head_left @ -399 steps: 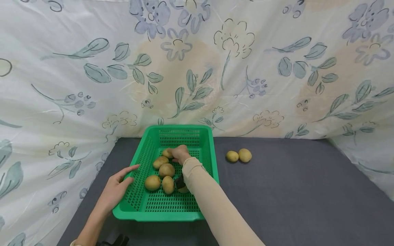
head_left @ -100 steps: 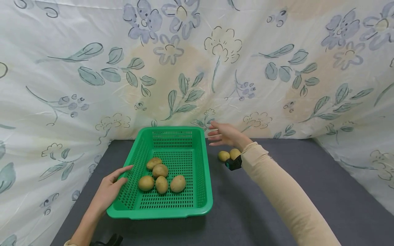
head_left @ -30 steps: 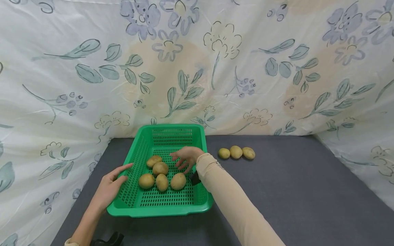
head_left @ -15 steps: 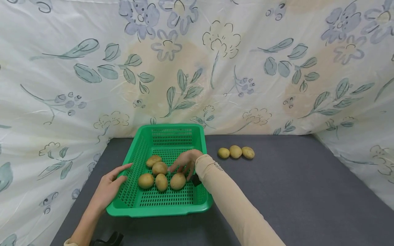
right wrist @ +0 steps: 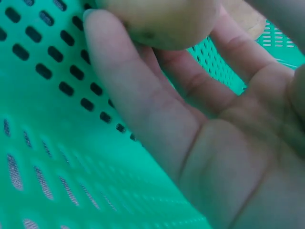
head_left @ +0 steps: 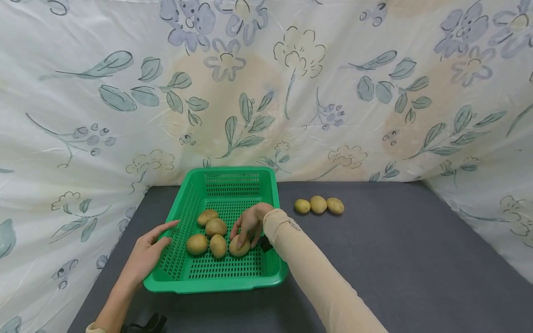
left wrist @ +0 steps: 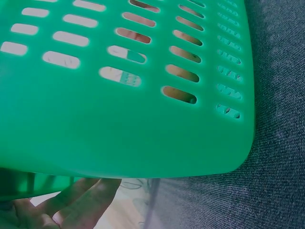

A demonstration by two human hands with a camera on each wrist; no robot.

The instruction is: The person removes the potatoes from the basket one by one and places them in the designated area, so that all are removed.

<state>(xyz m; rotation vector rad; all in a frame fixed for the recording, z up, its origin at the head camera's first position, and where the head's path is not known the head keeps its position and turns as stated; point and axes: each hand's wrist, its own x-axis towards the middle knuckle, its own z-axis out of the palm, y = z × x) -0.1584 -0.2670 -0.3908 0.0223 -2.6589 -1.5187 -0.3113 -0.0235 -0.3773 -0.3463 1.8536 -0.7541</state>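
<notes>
A green perforated plastic basket [head_left: 216,287] stands on the dark tabletop with several potatoes inside. My left hand [head_left: 146,253] holds its left rim; in the left wrist view, fingers [left wrist: 88,202] show beyond the basket's edge. Inside the basket, my right hand [head_left: 248,223] has its thumb and fingers around the front-right potato [head_left: 238,249]. The right wrist view shows fingertips curled against that potato [right wrist: 162,21], low near the basket's floor. Left of it lie an upright oval potato [head_left: 218,246], a round one [head_left: 197,244], and a browner one [head_left: 216,227] behind.
Right of the basket, on the dark cloth [head_left: 395,259], three potatoes lie in a row: a small one [head_left: 302,206], a round one [head_left: 318,204] and an oval one [head_left: 335,206]. A floral curtain [head_left: 354,115] hangs behind and at both sides.
Over the earlier frames, a third potato came out of the basket to the row at right. My right hand returned, lowered and closed around the front-right potato. The left hand stayed at the rim.
</notes>
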